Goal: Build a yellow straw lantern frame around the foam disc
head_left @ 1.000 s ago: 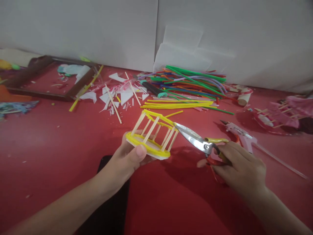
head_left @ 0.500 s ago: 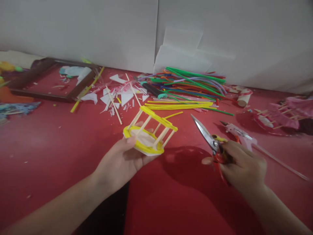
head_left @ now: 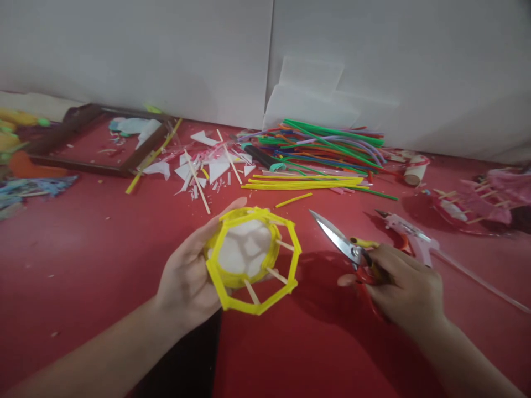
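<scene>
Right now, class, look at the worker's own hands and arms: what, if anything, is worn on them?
The left hand and right hand are both ungloved. The left forearm and right forearm are bare as far as the picture shows, with no sleeve, watch or bracelet in sight. Some fingers are hidden.

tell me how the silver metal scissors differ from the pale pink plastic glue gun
The silver metal scissors are held above the red table, while the pale pink plastic glue gun lies on it. The scissors end in a long shiny blade, the glue gun in a short dark nozzle. Both point toward the picture's upper left.
</scene>
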### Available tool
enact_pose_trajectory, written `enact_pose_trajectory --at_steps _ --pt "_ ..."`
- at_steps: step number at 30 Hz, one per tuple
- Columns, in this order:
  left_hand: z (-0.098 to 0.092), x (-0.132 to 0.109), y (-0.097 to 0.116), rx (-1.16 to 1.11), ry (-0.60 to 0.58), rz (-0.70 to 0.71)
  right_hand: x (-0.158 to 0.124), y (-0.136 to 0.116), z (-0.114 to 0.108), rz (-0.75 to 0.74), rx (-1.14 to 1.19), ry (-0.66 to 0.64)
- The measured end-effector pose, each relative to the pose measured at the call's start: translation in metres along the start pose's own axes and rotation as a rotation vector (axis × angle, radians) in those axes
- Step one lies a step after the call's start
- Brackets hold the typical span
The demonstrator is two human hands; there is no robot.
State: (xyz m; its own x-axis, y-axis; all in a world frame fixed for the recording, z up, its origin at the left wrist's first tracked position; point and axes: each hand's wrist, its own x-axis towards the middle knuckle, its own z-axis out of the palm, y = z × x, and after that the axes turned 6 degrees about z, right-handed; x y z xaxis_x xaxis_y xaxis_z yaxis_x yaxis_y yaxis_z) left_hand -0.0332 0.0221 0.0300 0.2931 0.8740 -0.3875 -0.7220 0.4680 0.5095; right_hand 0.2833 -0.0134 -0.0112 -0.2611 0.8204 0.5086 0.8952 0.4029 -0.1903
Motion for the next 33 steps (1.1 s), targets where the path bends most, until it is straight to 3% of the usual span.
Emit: enact_pose_trajectory --at_steps 5,8,18,20,27,33 --pt "-0.011 0.002 -0.002 0.019 -0.163 0.033 0.001 -0.001 0.000 -0.018 0.005 0.005" --pt "-0.016 0.005 -0.002 0.027 -0.193 0.074 0.002 -0.005 -0.002 -0.019 0.007 0.001" --pt "-0.013 0.006 -0.008 0.280 -0.427 0.292 0.005 -0.011 -0.005 -0.008 0.009 0.062" --pt "-0.020 0.006 -0.009 0.452 -0.465 0.409 0.004 -0.009 -0.008 0.007 0.016 0.075" --pt "-0.041 0.005 -0.005 1.140 -0.553 1.142 0.004 -0.006 -0.011 -0.060 -0.069 0.124" --pt "-0.037 0.004 -0.001 1.301 -0.576 1.250 0.005 -0.011 -0.007 -0.078 -0.158 0.148"
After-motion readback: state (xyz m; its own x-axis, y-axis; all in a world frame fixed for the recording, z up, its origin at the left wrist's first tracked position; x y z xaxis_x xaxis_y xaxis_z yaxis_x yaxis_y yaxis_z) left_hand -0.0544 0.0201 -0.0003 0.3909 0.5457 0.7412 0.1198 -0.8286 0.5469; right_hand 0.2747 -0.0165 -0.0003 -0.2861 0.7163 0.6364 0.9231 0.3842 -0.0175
